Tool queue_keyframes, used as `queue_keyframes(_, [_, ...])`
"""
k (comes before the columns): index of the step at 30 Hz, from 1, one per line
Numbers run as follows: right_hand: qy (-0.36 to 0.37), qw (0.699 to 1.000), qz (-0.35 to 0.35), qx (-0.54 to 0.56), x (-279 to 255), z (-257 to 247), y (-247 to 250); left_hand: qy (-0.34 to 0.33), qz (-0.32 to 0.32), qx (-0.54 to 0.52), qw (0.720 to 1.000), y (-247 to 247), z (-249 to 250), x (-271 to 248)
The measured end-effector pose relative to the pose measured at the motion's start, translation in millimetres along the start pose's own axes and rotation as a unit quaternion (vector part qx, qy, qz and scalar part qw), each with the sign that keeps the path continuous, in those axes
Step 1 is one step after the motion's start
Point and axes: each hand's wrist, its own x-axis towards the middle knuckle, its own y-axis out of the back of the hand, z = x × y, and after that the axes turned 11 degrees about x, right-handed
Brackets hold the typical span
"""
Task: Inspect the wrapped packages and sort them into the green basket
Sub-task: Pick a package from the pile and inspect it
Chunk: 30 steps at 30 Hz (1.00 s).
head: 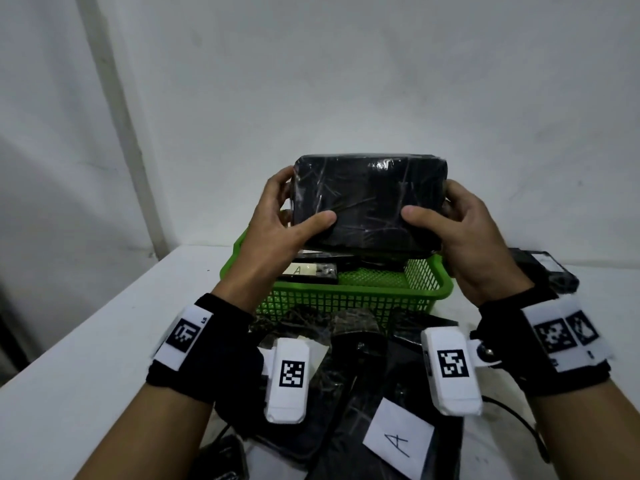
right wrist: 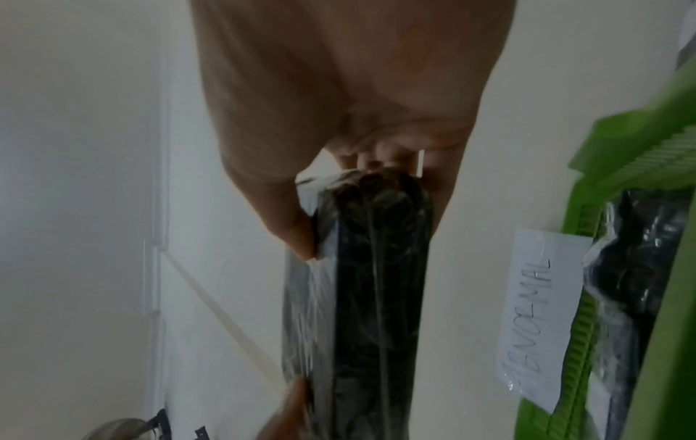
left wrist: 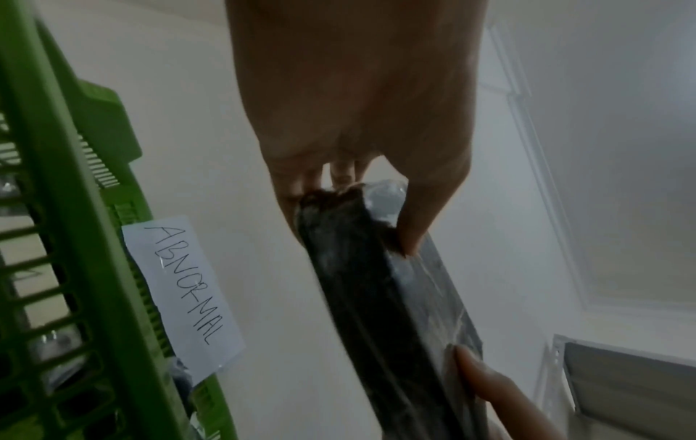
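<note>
White wall behind, white table (head: 104, 327) below. Black wrapped package (head: 369, 202), shiny w/ clear film, is held up in the air above the green basket (head: 349, 299), broad face toward the person. Left hand (head: 284, 223) grips its left end, thumb on the front face, fingers curled round the back; right hand (head: 460, 230) grips the right end the same way. Wrist views show the pkg edge-on, pinched between thumb and fingers at each end. Basket sits on the table just under the pkg, mesh walls, w/ a paper label (left wrist: 184, 297) reading "ABNORMAL" on its far outer side. Inside it lies another dark package (head: 308, 271) bearing a small tag marked "A". Near side of the basket: a heap of more black wrapped packages (head: 363, 393), one w/ a white paper slip (head: 398, 441) marked "A". Both wrists wear black bands w/ white marker blocks.
</note>
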Motion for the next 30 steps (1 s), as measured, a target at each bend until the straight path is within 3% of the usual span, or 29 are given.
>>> queue_keyframes(6, [0.02, 0.994, -0.057, -0.091, -2, 1, 6, -0.008, -0.002, -0.028, 1.0, 9, 11, 1])
queue_keyframes(10, [-0.078, 0.996, -0.034, 0.029, -4, 0, -3, -0.034, -0.009, -0.048, 0.998, 5, 7, 1])
queue_keyframes(14, [-0.026, 0.997, -0.004, 0.077, -4, 5, -11, 0.0, -0.008, -0.151, 0.988, -5, 10, 0])
queue_keyframes(20, [0.037, 0.996, -0.007, 0.085, -5, -2, -10, -0.019, 0.003, -0.202, 0.979, -10, 16, -4])
queue_keyframes(23, [0.057, 0.993, 0.003, 0.104, -4, -5, -7, 0.04, 0.013, -0.224, 0.974, -4, 17, -2])
queue_keyframes(26, [0.069, 0.995, -0.04, 0.067, -7, -4, -6, 0.109, -0.019, -0.2, 0.973, 0, 18, 0])
queue_keyframes(28, [0.036, 0.995, -0.071, 0.053, -7, -5, -5, 0.109, -0.036, -0.223, 0.968, 6, 20, -1])
queue_keyframes(30, [-0.034, 0.989, -0.089, 0.117, -7, -6, -3, 0.095, -0.022, -0.219, 0.971, 12, 20, 0])
